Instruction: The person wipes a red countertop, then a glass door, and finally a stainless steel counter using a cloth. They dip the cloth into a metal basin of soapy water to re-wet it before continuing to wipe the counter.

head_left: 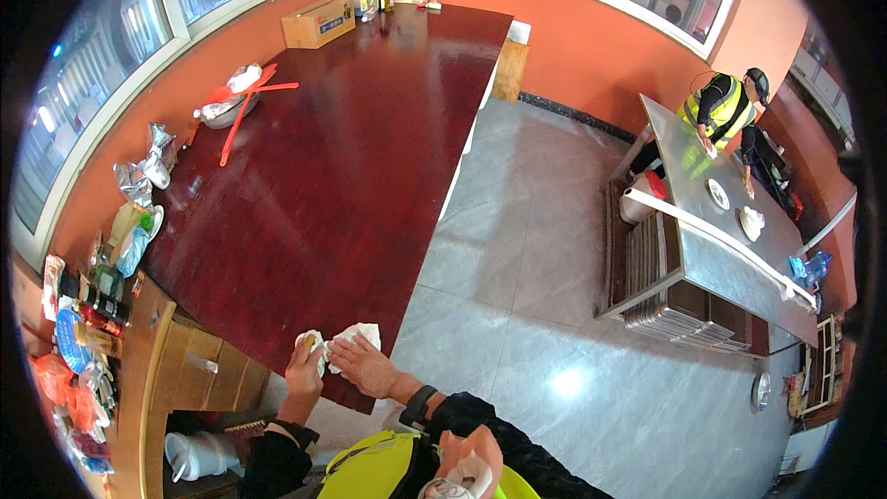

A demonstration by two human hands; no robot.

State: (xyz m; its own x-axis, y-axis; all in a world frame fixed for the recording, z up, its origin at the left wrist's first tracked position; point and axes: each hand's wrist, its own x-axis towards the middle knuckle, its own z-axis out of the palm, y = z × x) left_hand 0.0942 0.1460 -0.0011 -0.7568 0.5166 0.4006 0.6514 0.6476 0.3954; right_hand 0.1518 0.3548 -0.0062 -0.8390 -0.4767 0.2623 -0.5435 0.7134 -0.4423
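At the near edge of the dark red table point(305, 166), my right hand point(368, 370) lies palm down on a crumpled white cloth point(362, 333), pressing it against the tabletop. Just beside it, my left hand point(303, 371) is closed on another white wad point(316, 344), which looks like cloth or paper. The two hands are close together at the table's near corner. Parts of both wads are hidden under the fingers. A dark band circles my right wrist.
Along the left side stand bottles and bags point(97, 314) and a metal bowl point(226, 111) with red strips. A cardboard box point(319, 24) is at the far end. Across the grey floor, a person in a yellow vest point(716, 111) works at a steel table point(721, 231). A white bucket point(199, 455) is below left.
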